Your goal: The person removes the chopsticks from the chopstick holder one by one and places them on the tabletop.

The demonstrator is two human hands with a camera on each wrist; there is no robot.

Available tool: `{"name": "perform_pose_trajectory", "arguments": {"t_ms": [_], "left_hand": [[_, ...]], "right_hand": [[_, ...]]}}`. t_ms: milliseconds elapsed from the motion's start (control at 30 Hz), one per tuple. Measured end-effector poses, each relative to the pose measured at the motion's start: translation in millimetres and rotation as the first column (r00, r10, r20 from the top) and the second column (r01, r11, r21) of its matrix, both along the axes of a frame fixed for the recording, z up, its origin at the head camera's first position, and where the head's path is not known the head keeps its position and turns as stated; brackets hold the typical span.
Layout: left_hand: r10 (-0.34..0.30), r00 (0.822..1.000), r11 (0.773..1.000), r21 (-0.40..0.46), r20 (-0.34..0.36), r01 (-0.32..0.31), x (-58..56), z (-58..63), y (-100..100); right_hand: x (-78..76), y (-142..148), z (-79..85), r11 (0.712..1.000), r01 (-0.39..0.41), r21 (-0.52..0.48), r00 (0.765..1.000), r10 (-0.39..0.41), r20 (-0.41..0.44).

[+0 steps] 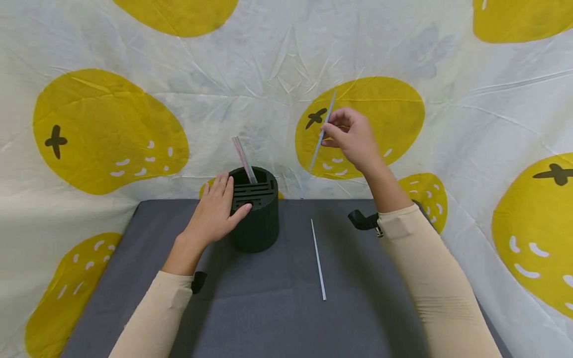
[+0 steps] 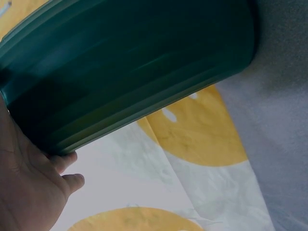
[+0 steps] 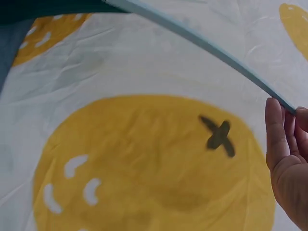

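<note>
A white cloth backdrop covers the rear and both sides of the work area. It is creased and printed with large yellow rounded shapes, each carrying a dark cross mark and short white dashes. A flat grey mat covers the work surface in front of the backdrop. The backdrop drapes down to the mat's rear and side edges. Lighting is even and soft, with faint shadows on the mat.
</note>
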State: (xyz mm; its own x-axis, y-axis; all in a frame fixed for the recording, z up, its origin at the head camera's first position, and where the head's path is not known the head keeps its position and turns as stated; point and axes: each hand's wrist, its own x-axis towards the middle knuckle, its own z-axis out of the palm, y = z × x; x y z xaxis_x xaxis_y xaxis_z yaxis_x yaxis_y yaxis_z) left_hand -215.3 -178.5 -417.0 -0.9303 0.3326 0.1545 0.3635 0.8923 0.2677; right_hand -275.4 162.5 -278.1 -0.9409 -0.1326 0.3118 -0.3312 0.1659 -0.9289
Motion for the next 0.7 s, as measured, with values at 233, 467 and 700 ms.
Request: {"name": "perform_pose_trajectory", "arguments": {"t_ms": [233, 467, 700], "left_hand": [[0.003, 1.0, 1.0, 0.005, -0.02, -0.003, 0.3, 2.3, -3], [-0.01, 1.0, 1.0, -0.003, 0.002, 0.01, 1.6, 3.5, -1], [-0.01, 1.0, 1.0, -0.014, 0.017, 0.01, 1.8, 4.4, -1]], "right_hand": [[4.7, 33, -37.9, 0.985, 0.048, 0.167, 0.996, -0.06, 0.065], [14.6, 61, -79.6, 0.973, 0.057, 0.225, 0.985, -0.091, 0.145], [26.8, 82, -126.0, 0.955, 0.037, 0.293, 0.97, -0.105, 0.218]]}}
